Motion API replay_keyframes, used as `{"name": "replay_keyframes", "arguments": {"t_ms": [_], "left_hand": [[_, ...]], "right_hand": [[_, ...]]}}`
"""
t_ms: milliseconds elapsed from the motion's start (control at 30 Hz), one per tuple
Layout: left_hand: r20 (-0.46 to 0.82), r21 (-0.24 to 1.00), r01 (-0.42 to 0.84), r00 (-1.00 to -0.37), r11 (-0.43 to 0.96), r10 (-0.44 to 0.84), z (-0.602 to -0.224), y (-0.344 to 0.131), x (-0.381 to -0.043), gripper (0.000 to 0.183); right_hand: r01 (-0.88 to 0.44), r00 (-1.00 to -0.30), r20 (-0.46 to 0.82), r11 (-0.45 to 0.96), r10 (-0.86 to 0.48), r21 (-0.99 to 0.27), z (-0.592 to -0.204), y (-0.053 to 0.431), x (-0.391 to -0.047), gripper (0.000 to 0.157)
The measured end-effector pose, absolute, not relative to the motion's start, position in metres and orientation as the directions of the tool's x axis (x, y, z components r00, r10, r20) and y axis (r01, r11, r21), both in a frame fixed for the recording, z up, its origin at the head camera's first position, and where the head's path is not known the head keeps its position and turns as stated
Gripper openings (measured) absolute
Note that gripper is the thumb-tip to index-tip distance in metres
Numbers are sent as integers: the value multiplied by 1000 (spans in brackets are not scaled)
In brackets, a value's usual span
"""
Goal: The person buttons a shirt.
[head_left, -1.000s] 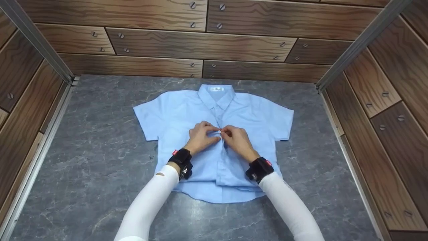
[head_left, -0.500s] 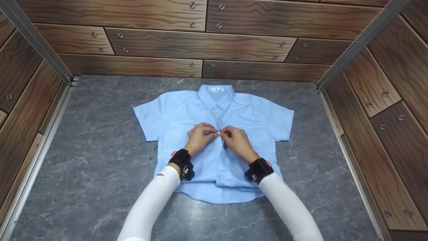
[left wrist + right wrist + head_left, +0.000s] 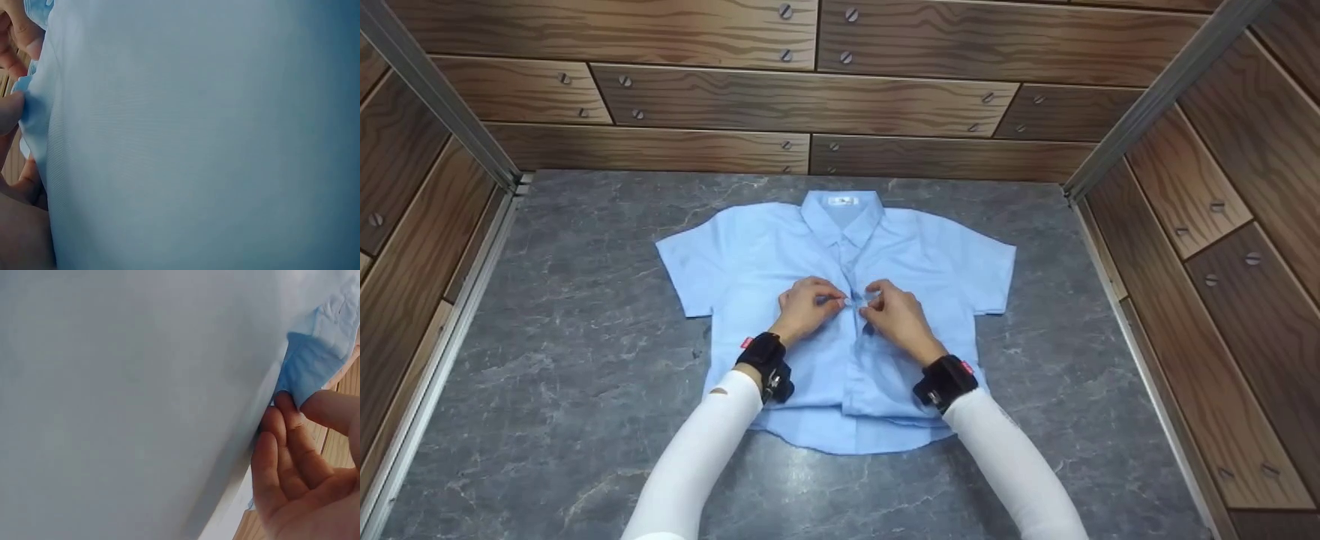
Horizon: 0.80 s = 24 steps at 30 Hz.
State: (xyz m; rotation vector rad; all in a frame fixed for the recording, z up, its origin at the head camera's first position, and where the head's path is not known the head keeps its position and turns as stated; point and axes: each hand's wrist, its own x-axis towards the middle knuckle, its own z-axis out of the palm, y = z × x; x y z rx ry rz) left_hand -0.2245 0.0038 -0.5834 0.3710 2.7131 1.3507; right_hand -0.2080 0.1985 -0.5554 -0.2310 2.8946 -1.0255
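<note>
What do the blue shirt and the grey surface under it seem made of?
The shirt looks like thin, matte woven cotton or a blend: soft creases, fine texture up close. The grey surface could be stone or stone-patterned laminate: pale veins, soft sheen.

readable text: none | collar label (image 3: 843, 201) on blue shirt (image 3: 769, 259): too small | red wristband tags (image 3: 747, 343): illegible

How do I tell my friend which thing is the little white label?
On the dark grey surface, find the light-blue shirt. Look up to its pointed collar. Inside the collar's back sits the label, a small white rectangle amid plain blue.
</note>
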Motion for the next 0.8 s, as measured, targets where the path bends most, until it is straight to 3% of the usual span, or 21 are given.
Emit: {"name": "replay_keyframes", "arguments": {"t_ms": [133,433,800], "left_hand": [[13,775,179,-963,606,269,-582,5,-223,16],[35,713,235,-953,660,301,-582,8,-219,14],[15,694,224,-955,684,297,-581,9,-219,17]], "right_hand": [[-97,-990,-22,783,-139,-614,-554,202,-209,11],[-104,-979,-53,708,-197,-699,-556,203,-213,15],[-152,-977,-5,718,-211,-679,-558,191,-211,12]]}}
